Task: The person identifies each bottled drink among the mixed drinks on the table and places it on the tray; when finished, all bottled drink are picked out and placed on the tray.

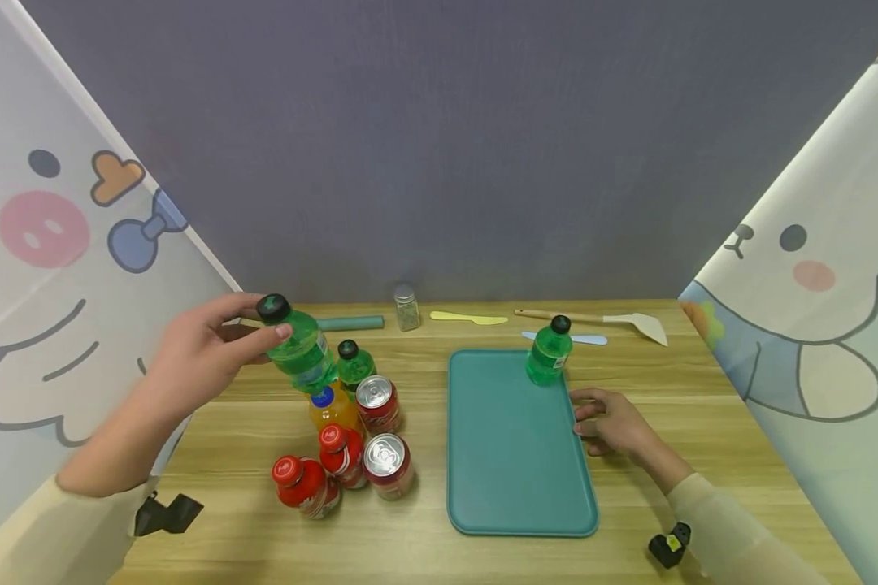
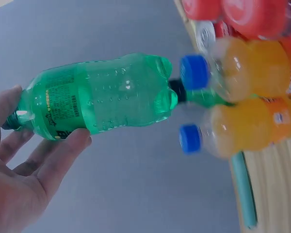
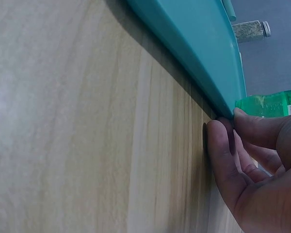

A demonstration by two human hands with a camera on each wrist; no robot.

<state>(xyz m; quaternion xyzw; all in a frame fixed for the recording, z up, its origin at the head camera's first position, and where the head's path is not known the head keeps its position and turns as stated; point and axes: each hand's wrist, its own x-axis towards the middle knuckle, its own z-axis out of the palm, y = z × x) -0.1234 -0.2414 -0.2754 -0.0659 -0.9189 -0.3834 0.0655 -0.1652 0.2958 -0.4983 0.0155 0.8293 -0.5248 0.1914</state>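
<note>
My left hand grips a green soda bottle with a black cap near its top, thumb on one side and fingers on the other. That bottle is held up above a group of drinks: another green bottle, orange-drink bottles with blue caps, two red-capped bottles and two cans. On the right, my right hand pinches the right edge of a teal tray, thumb at the rim. A green bottle stands at the tray's far right corner.
Along the back lie a teal rod, a yellow knife, a blue knife and a spatula with a wooden handle. A spice jar stands among them. Walls enclose the table's back and sides.
</note>
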